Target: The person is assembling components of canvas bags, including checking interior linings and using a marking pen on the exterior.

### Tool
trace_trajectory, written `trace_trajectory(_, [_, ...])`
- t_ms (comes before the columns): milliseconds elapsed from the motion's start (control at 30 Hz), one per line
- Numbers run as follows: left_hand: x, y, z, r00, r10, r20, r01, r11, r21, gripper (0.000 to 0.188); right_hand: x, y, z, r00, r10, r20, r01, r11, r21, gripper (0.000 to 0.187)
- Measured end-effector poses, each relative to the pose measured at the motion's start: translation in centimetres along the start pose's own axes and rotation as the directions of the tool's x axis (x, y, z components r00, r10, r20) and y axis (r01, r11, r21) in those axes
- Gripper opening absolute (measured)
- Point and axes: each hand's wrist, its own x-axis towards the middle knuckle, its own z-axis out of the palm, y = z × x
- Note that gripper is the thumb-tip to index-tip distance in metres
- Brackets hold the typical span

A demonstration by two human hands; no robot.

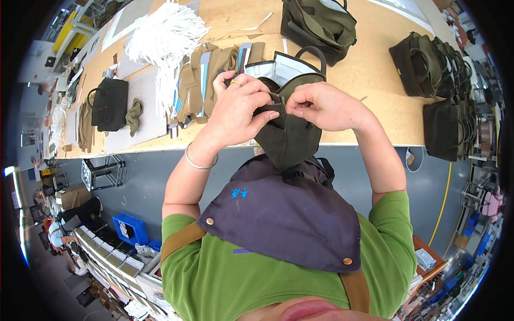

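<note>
A dark olive fabric handbag point(292, 142) is held up at the table's near edge, its body hanging toward me. Its white lining faces up, and a dark loop handle point(317, 52) arches at its far side. My left hand point(243, 109) is closed on the bag's upper left edge, thumb on the near face. Beside it, a short stretch of zipper point(276, 97) shows between the hands. My right hand point(324, 107) is closed in a pinch at the zipper's right end; whatever lies between its fingertips is hidden.
On the tan worktable point(375, 75) lie a heap of white strips point(168, 35) and tan fabric bundles point(217, 59). An open olive bag point(321, 27) stands beyond my hands. More finished-looking bags point(423, 64) line the right side; a dark bag point(110, 104) stands left.
</note>
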Motion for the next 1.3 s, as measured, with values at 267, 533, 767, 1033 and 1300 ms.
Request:
trace_trajectory(267, [-0.1,0.0,0.0,1.000,-0.010,0.004,0.010,1.000,-0.013,0.016,0.0,0.2,0.1,1.000,-0.016,-0.012,0.016,0.999,0.037,0.013])
trace_trajectory(533, [0.1,0.1,-0.1,1.000,-0.022,0.008,0.022,1.000,-0.008,0.019,0.2,1.1,0.3,0.999,0.021,0.034,-0.026,0.990,0.138,0.010])
trace_trajectory(767, [0.9,-0.1,-0.5,0.998,-0.031,0.048,0.034,0.998,-0.055,0.019,0.2,1.1,0.8,0.997,0.078,0.004,-0.076,0.960,0.269,0.022])
trace_trajectory(1033, [1.2,-0.3,-0.5,1.000,-0.020,0.022,0.022,0.995,-0.095,0.015,-0.1,1.9,1.1,0.999,0.040,-0.005,-0.037,0.957,0.289,0.018])
trace_trajectory(1300, [1.7,-0.3,-0.6,0.996,-0.041,0.077,0.048,0.994,-0.095,0.014,-0.4,2.3,1.4,1.000,0.011,-0.017,-0.007,0.967,0.255,0.012])
